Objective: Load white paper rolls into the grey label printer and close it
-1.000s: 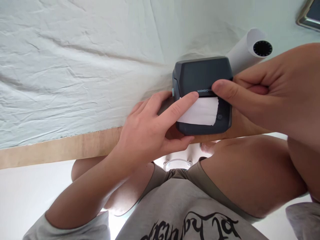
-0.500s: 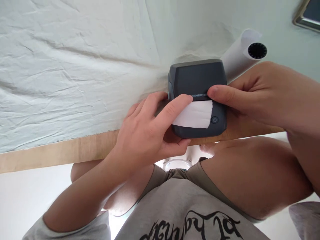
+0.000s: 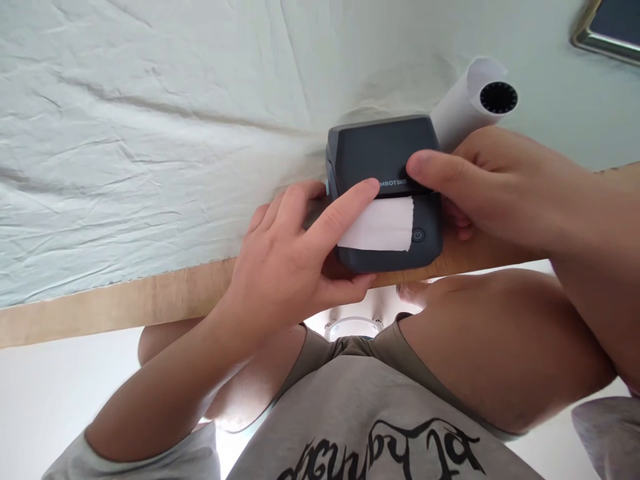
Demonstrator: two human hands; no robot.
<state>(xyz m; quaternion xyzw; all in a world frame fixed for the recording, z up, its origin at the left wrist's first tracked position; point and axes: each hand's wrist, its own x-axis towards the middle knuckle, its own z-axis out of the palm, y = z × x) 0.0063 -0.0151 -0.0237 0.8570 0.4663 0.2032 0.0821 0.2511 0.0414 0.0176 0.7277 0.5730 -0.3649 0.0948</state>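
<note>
Both hands grip a dark grey label printer [image 3: 385, 150] at the table's front edge. My left hand [image 3: 295, 257] wraps its left side, with the index finger lying on the top by the printed lettering and another finger under the front edge. A strip of white paper [image 3: 383, 225] sticks out of the slot across the front, partly covered by that index finger. My right hand [image 3: 495, 180] holds the right side, thumb on the lid and the other fingers mostly hidden beside the body. A round power button [image 3: 418, 235] shows right of the paper.
Behind the printer lies a white paper roll [image 3: 457, 110] with a black core end. A wrinkled pale cloth [image 3: 150, 147] covers the table, whose wooden edge [image 3: 125, 293] runs along the front. A dark, metal-framed object [image 3: 613, 33] sits at the far right corner.
The printer and both hands appear slightly further left and up in view, along with the roll behind. Both hands keep their hold; the right thumb stays on the lid.
</note>
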